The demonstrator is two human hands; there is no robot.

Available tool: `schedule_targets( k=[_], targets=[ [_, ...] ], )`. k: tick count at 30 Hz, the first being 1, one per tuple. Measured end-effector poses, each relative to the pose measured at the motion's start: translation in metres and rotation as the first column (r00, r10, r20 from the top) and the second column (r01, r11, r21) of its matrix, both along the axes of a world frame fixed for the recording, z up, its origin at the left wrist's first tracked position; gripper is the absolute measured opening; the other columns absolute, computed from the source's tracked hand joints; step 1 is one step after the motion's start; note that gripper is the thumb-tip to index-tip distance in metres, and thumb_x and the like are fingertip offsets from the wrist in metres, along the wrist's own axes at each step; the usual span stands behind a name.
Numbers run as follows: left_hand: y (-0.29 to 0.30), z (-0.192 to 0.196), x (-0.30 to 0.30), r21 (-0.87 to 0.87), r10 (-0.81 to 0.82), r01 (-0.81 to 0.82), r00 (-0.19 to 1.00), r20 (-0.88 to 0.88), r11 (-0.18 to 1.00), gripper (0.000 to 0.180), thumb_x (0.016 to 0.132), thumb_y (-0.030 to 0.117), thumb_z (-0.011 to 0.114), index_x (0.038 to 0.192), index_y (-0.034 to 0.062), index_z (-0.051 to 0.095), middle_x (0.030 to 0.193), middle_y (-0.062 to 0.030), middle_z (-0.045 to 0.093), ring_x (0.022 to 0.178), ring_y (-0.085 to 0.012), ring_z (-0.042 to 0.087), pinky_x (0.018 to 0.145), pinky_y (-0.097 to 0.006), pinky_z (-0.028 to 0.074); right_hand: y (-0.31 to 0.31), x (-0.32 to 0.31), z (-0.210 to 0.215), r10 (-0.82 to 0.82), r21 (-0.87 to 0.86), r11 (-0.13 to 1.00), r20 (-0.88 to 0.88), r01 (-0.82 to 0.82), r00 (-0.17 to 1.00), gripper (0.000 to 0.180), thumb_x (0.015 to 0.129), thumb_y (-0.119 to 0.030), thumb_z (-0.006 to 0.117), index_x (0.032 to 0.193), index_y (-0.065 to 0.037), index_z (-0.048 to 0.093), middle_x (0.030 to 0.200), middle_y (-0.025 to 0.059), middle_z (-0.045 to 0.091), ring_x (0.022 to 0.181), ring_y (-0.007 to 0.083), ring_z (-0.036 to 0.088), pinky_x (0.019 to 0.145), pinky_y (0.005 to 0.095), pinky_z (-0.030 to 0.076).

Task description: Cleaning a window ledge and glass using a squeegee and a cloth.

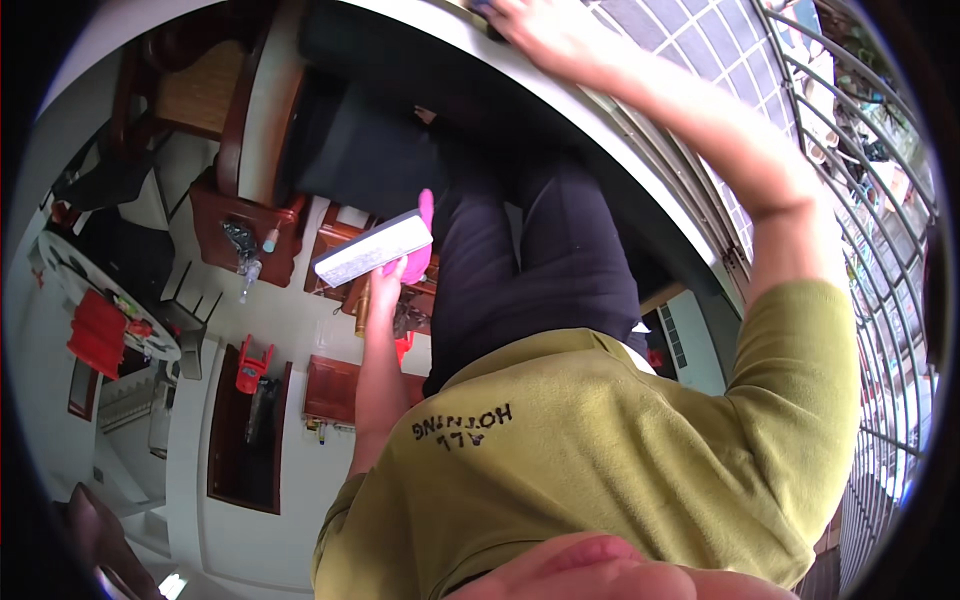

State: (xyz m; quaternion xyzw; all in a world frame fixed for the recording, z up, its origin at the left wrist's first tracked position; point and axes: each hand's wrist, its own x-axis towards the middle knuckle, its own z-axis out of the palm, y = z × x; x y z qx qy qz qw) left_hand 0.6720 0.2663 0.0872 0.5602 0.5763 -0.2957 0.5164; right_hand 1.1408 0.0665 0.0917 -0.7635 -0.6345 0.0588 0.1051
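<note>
White block (372, 248) is sitting in our left hand (388, 282), out past the end of our left forearm and to the left of our dark trousers (535, 265). Our left fingers are clamping on its near edge, with a fingertip showing there; the rest of the grip is hiding behind the block. Its long axis is running crosswise to the forearm rather than along it: one end is pointing outward to our left and a little back toward us, while the other is pointing toward our legs and slightly away. Just behind that inner end a pink item (417, 264) is peeking out; we cannot tell whether it is joined to the block. Our left hand is clearly the nearer one, already touching the block, whereas our right hand (545, 38) is resting well apart, far out by the pale ledge (462, 38), beside the grey tiles (675, 30). From those right fingers, the block is lying to the left and back toward our body. Something dark is showing at their tips, but blur and the upper picture edge are hiding them, so we cannot tell whether they are gripping it or only pressing.
</note>
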Motion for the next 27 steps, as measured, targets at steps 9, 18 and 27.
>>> schedule_targets(
  k=[9, 18, 27],
  targets=[
    [-0.007, -0.007, 0.022, -0.008, -0.133, 0.133, 0.991, -0.021, 0.991, 0.041, 0.083, 0.016, 0.062, 0.119, -0.0015, 0.051, 0.118, -0.0096, 0.055, 0.112, -0.019, 0.049, 0.097, -0.03, 0.034, -0.237, -0.119, 0.044, -0.366, -0.498, 0.823, -0.098, 0.272, 0.926, 0.043, 0.073, -0.009, 0.05, 0.116, -0.01, 0.055, 0.084, 0.005, 0.048, 0.083, 0.0215, 0.049, 0.076, 0.0334, 0.039],
    [-0.003, -0.002, 0.054, -0.014, -0.192, 0.192, 0.981, 0.01, 0.981, 0.042, 0.083, 0.016, 0.063, 0.12, -0.0013, 0.051, 0.119, -0.0111, 0.055, 0.111, -0.0201, 0.05, 0.097, -0.031, 0.035, -0.179, -0.12, 0.022, -0.673, -0.264, 0.739, -0.328, 0.62, 0.663, 0.043, 0.065, -0.002, 0.059, 0.107, -0.01, 0.058, 0.078, 0.0089, 0.049, 0.074, 0.0266, 0.051, 0.062, 0.0366, 0.039],
    [0.006, 0.008, 0.059, -0.013, -0.215, 0.216, 0.974, 0.077, 0.976, 0.043, 0.084, 0.015, 0.062, 0.122, -0.0017, 0.049, 0.121, -0.012, 0.053, 0.113, -0.0207, 0.048, 0.098, -0.031, 0.033, -0.256, -0.185, 0.032, -0.798, -0.372, 0.57, -0.037, 0.733, 0.601, 0.027, 0.069, -0.006, 0.056, 0.096, -0.007, 0.055, 0.079, 0.0089, 0.049, 0.072, 0.0255, 0.051, 0.062, 0.0381, 0.039]
  ],
)
